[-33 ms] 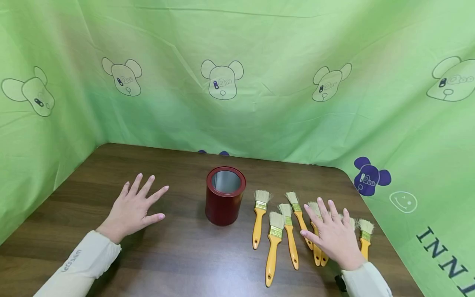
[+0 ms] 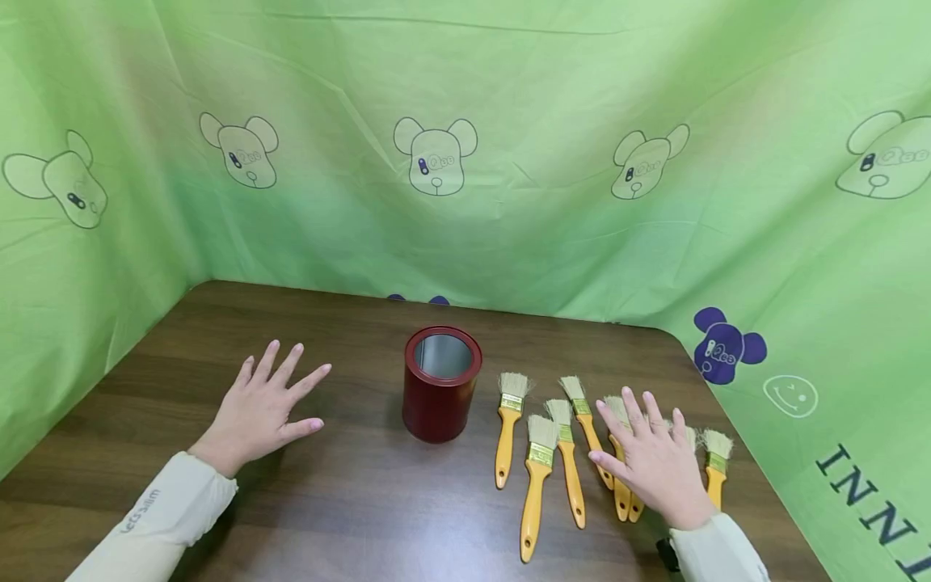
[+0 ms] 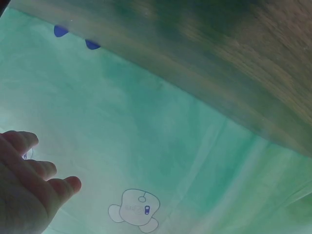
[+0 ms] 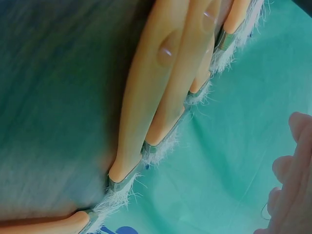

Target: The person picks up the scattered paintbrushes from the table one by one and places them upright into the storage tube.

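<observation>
My left hand (image 2: 258, 412) hovers with spread, straight fingers over the table to the left of a dark red open-topped tin can (image 2: 436, 408). The can stands upright, its silvery inside showing. On the right, my right hand (image 2: 658, 461) is held fingers apart above several paintbrushes, covering part of some. They have yellow handles, metal ferrules and pale bristles. The nearest paintbrush (image 2: 534, 493) lies with its bristles pointing away from me; another paintbrush (image 2: 507, 428) lies closest to the can. In the right wrist view, brush handles (image 4: 146, 92) lie apart from the hand. Both hands hold nothing.
The dark wooden table (image 2: 327, 501) has rounded far corners. A green curtain (image 2: 538, 162) printed with bear heads surrounds it at the back and both sides. Another paintbrush (image 2: 717, 461) lies near the table's right edge, beyond the right hand.
</observation>
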Demonstrator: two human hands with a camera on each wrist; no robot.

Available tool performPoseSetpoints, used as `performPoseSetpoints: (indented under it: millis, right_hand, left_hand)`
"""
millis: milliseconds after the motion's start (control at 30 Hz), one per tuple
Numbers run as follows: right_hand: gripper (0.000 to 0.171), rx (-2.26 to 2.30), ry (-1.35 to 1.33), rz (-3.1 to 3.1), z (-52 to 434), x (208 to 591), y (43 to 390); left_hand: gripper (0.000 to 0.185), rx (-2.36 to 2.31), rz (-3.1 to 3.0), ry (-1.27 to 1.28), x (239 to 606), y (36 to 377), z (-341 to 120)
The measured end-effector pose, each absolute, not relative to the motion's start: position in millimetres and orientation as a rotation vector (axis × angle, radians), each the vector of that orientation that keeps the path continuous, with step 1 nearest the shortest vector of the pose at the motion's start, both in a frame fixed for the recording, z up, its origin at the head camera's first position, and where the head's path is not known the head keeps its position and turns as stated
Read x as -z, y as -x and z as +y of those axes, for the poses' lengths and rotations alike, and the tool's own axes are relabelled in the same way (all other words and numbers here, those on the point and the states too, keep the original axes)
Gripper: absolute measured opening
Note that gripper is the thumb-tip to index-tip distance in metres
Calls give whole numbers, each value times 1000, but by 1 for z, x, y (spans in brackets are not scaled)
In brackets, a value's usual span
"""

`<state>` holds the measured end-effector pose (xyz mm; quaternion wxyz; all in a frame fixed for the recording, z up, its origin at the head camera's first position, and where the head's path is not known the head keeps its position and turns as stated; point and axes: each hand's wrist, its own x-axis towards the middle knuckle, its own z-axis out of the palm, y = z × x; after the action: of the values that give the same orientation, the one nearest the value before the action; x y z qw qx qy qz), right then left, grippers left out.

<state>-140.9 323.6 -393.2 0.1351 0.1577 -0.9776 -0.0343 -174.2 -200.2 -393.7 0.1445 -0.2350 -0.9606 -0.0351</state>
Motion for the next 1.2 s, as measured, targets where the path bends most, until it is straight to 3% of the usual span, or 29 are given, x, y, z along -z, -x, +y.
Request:
performPoseSetpoints:
  millis: [267,433,633,867,1067,1200]
  right_hand:
    - [68,-41,-341,-2877,330,393,138]
    - [69,-375,-115,-2821,345,392,139]
    - [80,-653,249,-2818,378,382,138]
    - [78,-874,675,-2827,424,381,130]
    - [82,-974,818,-2863,453,392,123]
    - [90,-1376,871,-2785,465,402,125]
  left_hand:
    - [71,235,-2724,715,394,178,-190]
    - [77,595,-2597,742,387,183,-164]
    - [86,1074,-2597,598,377,190,-128]
    - [89,1307,-2581,545,380,201,-101]
    - [85,1540,-2534,471,380,208,-86]
    - [86,1654,-2508,440,378,212,-77]
